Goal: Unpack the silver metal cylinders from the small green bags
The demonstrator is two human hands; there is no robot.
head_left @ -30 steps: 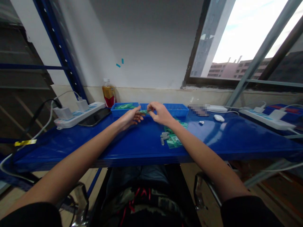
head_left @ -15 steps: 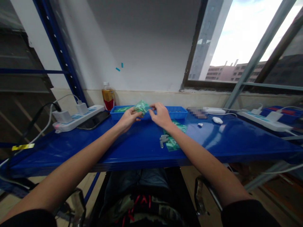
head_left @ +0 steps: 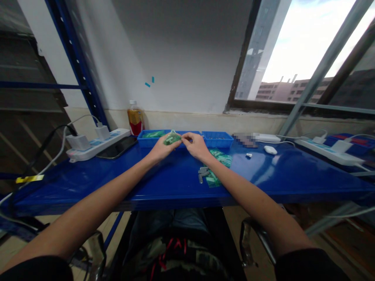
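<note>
A small translucent green plastic bag [head_left: 172,137] is in my left hand [head_left: 159,150], its fingers closed around the lower part. My right hand [head_left: 197,146] is pinched at the right edge of that bag; whether a small part is also between its fingertips is hidden. Both hands are above the table, just in front of a row of blue bins. More flat green bags [head_left: 222,159] lie under and beside my right forearm. Several small grey oblong pieces [head_left: 203,171] rest at their left edge.
The left blue bin [head_left: 143,144] contains green bags, the right blue bin [head_left: 218,144] small parts. Left are a drink bottle [head_left: 135,117], a phone [head_left: 117,148] and a power strip [head_left: 93,146]. A white earbud case [head_left: 270,150] and another power strip [head_left: 328,150] are right.
My left hand has tilted the green bag lower and a little left. My right hand has come down and left, its fingertips now meeting the bag's edge.
</note>
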